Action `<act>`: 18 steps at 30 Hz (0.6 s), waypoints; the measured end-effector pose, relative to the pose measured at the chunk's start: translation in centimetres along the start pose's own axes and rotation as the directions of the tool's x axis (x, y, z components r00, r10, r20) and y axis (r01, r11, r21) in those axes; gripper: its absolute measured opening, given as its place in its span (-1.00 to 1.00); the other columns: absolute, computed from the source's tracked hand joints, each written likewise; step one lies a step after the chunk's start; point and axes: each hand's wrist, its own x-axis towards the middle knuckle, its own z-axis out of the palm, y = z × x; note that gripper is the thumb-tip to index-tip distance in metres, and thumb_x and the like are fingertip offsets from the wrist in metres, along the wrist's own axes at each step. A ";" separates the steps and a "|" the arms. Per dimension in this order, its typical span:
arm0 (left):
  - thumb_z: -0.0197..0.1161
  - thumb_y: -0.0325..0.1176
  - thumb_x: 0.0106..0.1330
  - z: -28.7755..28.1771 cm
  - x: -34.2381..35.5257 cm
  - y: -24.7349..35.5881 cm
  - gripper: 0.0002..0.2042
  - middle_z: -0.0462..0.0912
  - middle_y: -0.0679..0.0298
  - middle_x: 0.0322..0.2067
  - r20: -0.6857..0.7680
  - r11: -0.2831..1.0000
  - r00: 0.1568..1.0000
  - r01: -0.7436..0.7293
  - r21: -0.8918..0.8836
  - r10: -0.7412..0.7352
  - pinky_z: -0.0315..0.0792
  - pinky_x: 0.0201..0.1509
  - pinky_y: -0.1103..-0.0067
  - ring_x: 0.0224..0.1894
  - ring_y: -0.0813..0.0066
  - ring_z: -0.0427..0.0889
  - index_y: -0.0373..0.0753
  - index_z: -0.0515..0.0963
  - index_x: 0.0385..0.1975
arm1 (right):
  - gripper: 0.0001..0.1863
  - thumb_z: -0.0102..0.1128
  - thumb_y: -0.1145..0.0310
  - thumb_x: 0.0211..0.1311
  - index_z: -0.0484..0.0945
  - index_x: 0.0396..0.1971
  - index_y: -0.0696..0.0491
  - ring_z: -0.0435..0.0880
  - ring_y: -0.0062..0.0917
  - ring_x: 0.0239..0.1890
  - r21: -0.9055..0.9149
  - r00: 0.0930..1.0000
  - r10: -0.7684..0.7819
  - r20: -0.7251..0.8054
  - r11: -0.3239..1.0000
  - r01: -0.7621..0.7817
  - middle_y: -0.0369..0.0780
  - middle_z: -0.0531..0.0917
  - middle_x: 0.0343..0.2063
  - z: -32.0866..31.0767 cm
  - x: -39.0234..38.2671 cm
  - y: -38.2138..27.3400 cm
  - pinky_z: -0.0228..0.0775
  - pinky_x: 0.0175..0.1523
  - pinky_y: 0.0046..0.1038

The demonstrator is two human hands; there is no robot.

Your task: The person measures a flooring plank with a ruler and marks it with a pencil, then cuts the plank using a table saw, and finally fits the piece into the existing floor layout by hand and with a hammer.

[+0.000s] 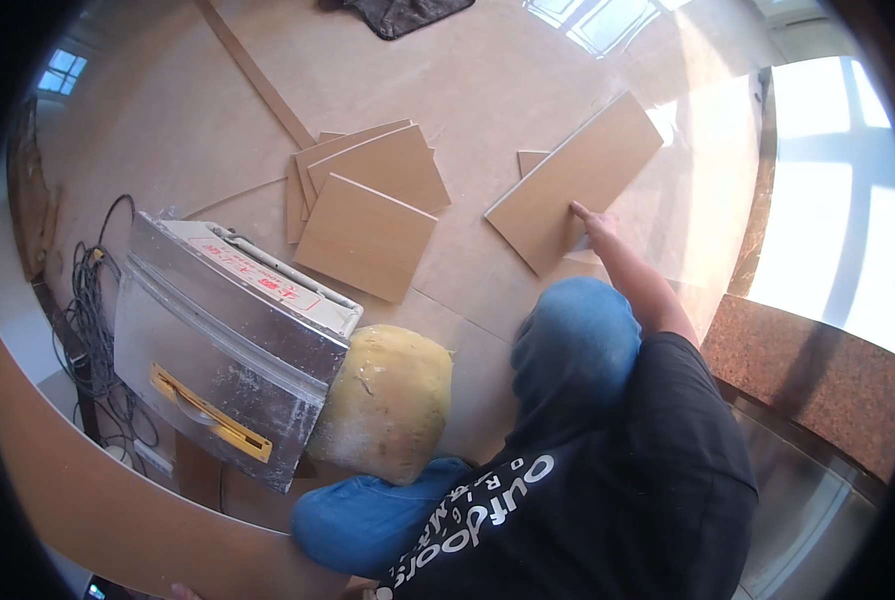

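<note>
My right hand (592, 226) grips a rectangular tan board (586, 175) by its near edge, thumb on the top face and the other fingers hidden beneath. The board lies slanted over a smaller tan piece (532, 160) that shows at its left side. At the bottom rim, only a bit of my left hand (183, 592) shows, against a long tan panel (98, 490) that sweeps along the lower left; its grip is hidden. Left of the held board, several cut tan boards (368, 235) lie in an overlapping pile on the floor.
A dusty metal toolbox (233, 350) with a yellow handle stands left, beside a worn yellow bag or cushion (388, 400). Black cables (93, 340) lie tangled at the far left. A long strip (258, 80) and a dark cloth (408, 12) are farther off. Reddish stone (808, 370) edges the right.
</note>
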 end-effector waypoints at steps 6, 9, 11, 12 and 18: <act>0.33 0.10 0.27 -0.8 -2.6 2.9 -0.26 0.49 0.01 0.13 0.086 0.996 0.996 0.007 -0.087 0.001 0.37 0.18 0.29 0.10 0.25 0.44 -0.44 0.38 0.22 | -0.38 0.59 0.00 -0.05 0.58 -0.18 0.20 0.54 -0.44 -0.50 0.372 0.950 0.112 0.291 0.902 -0.220 -0.19 0.58 -0.48 1.1 -3.5 -4.2 0.37 -0.53 -0.44; 0.34 0.09 0.26 -0.2 -2.8 2.7 -0.26 0.44 -0.03 0.21 0.062 0.998 0.998 0.032 -0.058 -0.028 0.29 0.30 0.29 0.19 0.22 0.41 -0.38 0.37 0.26 | -0.55 0.52 0.06 0.07 0.57 -0.24 0.08 0.40 -0.58 -0.65 0.463 0.920 0.168 0.353 0.824 -0.328 -0.29 0.50 -0.57 -1.0 -4.0 -3.9 0.18 -0.66 -0.57; 0.26 0.24 0.23 -1.2 -2.1 1.0 -0.22 0.34 -0.04 0.33 0.019 0.898 0.972 0.211 0.386 -0.236 -0.01 0.51 0.21 0.37 -0.07 0.23 -0.12 0.33 0.35 | -0.63 0.44 0.09 0.17 0.57 -0.22 0.05 0.41 -0.59 -0.64 0.535 0.787 0.103 0.609 0.678 -0.503 -0.29 0.52 -0.56 -2.9 -3.1 -3.1 0.17 -0.64 -0.61; 0.26 0.24 0.23 -1.5 -2.0 -0.6 -0.22 0.34 -0.04 0.33 0.009 0.895 0.971 0.214 0.391 -0.237 -0.01 0.51 0.21 0.37 -0.07 0.23 -0.12 0.33 0.35 | -0.63 0.44 0.09 0.17 0.57 -0.22 0.05 0.41 -0.59 -0.64 0.529 0.781 0.101 0.617 0.681 -0.506 -0.29 0.52 -0.56 -2.3 -3.3 -3.4 0.17 -0.64 -0.61; 0.13 -0.16 0.47 -1.6 -1.2 -7.3 -0.52 0.52 -0.01 0.13 0.061 0.947 0.949 0.301 0.110 -0.309 0.37 0.26 0.33 0.11 0.21 0.52 -0.41 0.40 0.21 | -0.62 0.07 0.19 0.45 0.47 0.09 0.14 0.54 -0.35 0.13 0.738 0.757 -0.211 0.619 0.487 -0.467 -0.15 0.59 0.04 0.8 1.1 -4.1 0.43 0.24 -0.28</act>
